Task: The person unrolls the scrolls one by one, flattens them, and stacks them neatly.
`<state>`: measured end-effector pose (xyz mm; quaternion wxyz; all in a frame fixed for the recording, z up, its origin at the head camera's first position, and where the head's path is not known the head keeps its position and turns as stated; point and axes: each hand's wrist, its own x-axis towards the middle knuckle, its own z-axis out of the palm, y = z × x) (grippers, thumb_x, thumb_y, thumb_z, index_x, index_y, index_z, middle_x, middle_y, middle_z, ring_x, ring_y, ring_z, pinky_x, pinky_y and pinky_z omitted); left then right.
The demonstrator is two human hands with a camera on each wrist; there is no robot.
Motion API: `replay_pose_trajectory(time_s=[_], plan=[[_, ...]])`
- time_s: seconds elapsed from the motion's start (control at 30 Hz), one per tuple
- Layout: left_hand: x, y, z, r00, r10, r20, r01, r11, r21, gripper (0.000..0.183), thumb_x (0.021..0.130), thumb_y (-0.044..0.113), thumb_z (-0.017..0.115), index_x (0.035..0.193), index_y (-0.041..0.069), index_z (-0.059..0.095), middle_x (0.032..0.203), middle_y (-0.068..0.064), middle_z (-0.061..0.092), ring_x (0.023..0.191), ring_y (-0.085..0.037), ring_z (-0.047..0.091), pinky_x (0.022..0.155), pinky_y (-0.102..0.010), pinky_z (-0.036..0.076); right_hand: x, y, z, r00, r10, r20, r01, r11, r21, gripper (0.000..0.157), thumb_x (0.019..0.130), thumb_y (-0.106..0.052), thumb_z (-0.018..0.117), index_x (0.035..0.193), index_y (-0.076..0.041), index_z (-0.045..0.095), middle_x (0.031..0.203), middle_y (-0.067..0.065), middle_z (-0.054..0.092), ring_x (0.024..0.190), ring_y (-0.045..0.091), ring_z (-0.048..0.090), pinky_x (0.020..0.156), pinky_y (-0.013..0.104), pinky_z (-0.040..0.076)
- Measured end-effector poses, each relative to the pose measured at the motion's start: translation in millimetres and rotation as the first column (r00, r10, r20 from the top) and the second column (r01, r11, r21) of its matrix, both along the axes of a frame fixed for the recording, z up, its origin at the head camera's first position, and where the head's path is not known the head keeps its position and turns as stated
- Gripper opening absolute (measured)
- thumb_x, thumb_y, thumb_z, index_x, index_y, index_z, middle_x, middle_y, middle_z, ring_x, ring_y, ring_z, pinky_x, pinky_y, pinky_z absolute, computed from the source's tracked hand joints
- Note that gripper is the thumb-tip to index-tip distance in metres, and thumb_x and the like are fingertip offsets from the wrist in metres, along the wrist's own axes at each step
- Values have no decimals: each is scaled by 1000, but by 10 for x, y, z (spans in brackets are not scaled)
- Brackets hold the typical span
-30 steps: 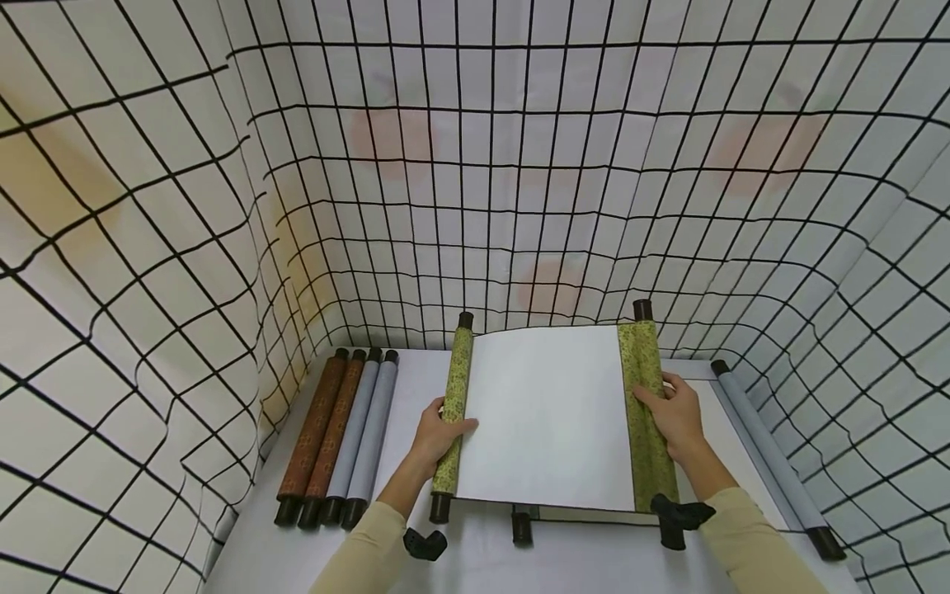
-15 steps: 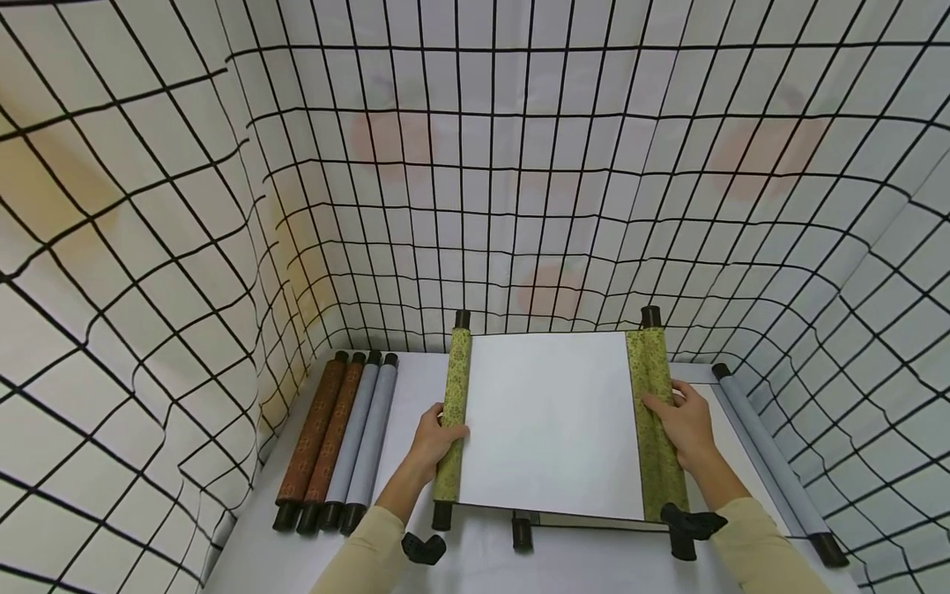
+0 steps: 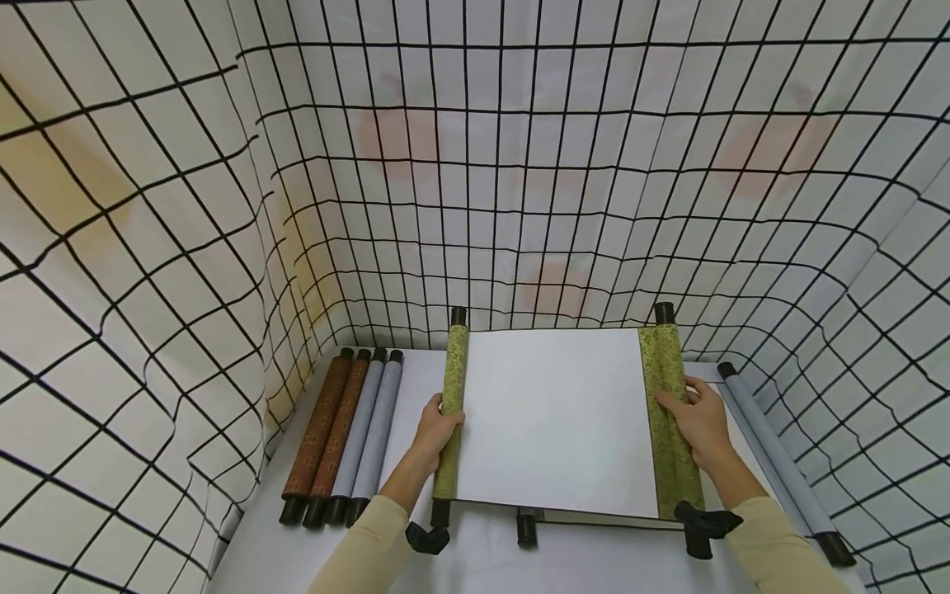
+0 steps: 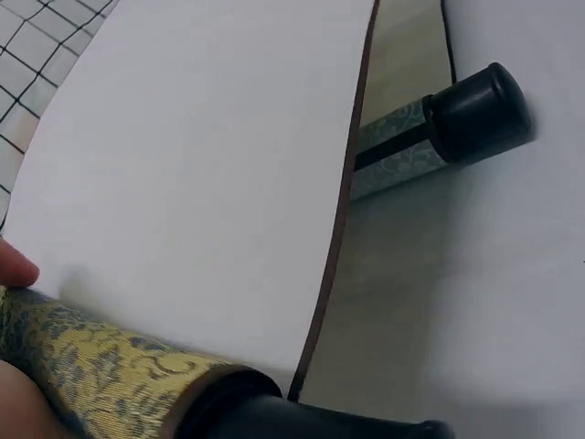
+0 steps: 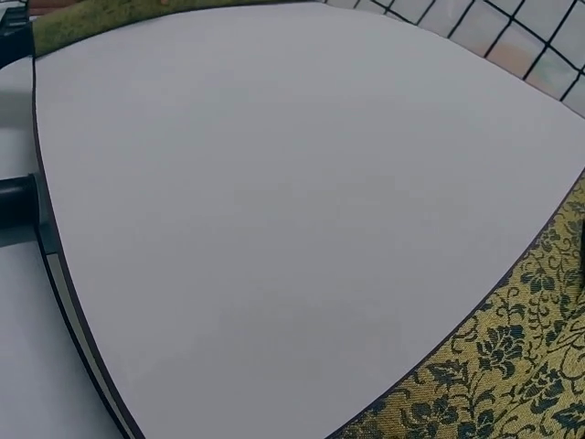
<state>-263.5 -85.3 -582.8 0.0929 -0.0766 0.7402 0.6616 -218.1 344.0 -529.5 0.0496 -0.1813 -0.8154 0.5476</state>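
A scroll with white paper [image 3: 552,412] and yellow-green brocade ends is stretched, partly unrolled, between both hands above the table. My left hand [image 3: 432,433] grips its left roller [image 3: 450,396], thumb on the front side. Floral patterning on that brocade roll [image 4: 110,375] shows in the left wrist view, with a fingertip at its edge. At the other end, my right hand [image 3: 698,417] holds the right brocade end [image 3: 674,429], thumb on the front. Beneath the paper lies another scroll, its dark roller knob [image 4: 480,112] sticking out; most of it is hidden.
Rolled brown scrolls [image 3: 321,429] and pale blue-grey scrolls [image 3: 378,429] lie side by side at the left of the white table [image 3: 475,569]. A pale blue-grey scroll [image 3: 779,454] lies along the right. Black netting [image 3: 564,206] surrounds the table's back and sides.
The hands have drawn apart: the right hand moved right with its brocade end, the left slightly left. A wider stretch of white paper shows between the rollers.
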Motion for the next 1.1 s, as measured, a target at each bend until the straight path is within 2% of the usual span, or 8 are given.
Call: replay_pose_trajectory(time_s=[0.13, 0.23, 0.5, 0.6, 0.7, 0.87, 0.97, 1.1], plan=[[9, -6, -2, 1000, 2, 13, -2, 1000, -12, 85, 90, 19, 76, 158, -2, 29, 155, -28, 37, 137, -46, 41, 107, -60, 38, 9, 11, 10, 1000, -4, 3, 4, 1000, 30, 93, 100, -45, 67, 163, 1, 17, 161, 36, 19, 145, 54, 26, 108, 67, 32], [18, 8, -16, 1000, -8, 21, 8, 1000, -17, 99, 88, 23, 84, 161, -3, 22, 161, -30, 26, 143, -50, 32, 110, -63, 33, 22, 35, 24, 1000, -3, 0, 3, 999, 38, 93, 100, -44, 67, 163, 1, 17, 161, 37, 19, 145, 54, 24, 109, 68, 31], [16, 4, -29, 999, -37, 9, 37, 999, -2, 98, 90, 21, 82, 161, -4, 19, 162, -31, 23, 146, -51, 27, 112, -63, 30, 36, 110, 54, 1000, 25, -3, -25, 999, 32, 94, 100, -46, 66, 164, 1, 14, 162, 37, 16, 146, 55, 22, 109, 69, 29], [16, -13, -33, 999, -40, 8, 40, 999, -4, 94, 91, 19, 80, 160, -5, 22, 161, -31, 27, 145, -50, 30, 111, -63, 32, 38, 120, 67, 1000, 29, 0, -29, 999, 29, 94, 100, -46, 66, 163, 2, 16, 161, 38, 18, 144, 56, 24, 108, 69, 31], [8, -40, -39, 999, -49, 0, 49, 999, 7, 85, 91, 16, 79, 157, -5, 30, 154, -30, 38, 139, -48, 39, 109, -62, 36, 36, 104, 66, 1000, 29, 13, -29, 999, 18, 94, 99, -47, 67, 163, 2, 17, 160, 37, 19, 143, 55, 27, 107, 68, 32], [-1, -60, -31, 996, -85, -25, 86, 996, 22, 68, 93, 10, 75, 150, -5, 41, 138, -24, 52, 124, -40, 53, 100, -56, 45, 45, 144, 28, 999, 23, 39, -23, 1000, 17, 97, 99, -49, 66, 164, -1, 13, 163, 35, 13, 146, 55, 21, 109, 69, 29], [-12, -67, -23, 995, -98, -33, 99, 995, 25, 66, 94, 5, 69, 152, -5, 38, 136, -24, 52, 119, -38, 54, 96, -52, 47, 46, 199, 1, 999, 28, 43, -29, 999, 24, 99, 99, -51, 66, 165, -2, 11, 164, 35, 11, 147, 54, 19, 110, 69, 28], [-29, -92, -20, 994, -101, -27, 102, 995, 23, 73, 93, 3, 64, 157, -5, 29, 144, -27, 47, 124, -38, 51, 98, -52, 46, 40, 237, -28, 999, 41, 28, -42, 999, 20, 100, 98, -51, 68, 164, 0, 14, 161, 37, 19, 143, 54, 29, 106, 66, 35]])
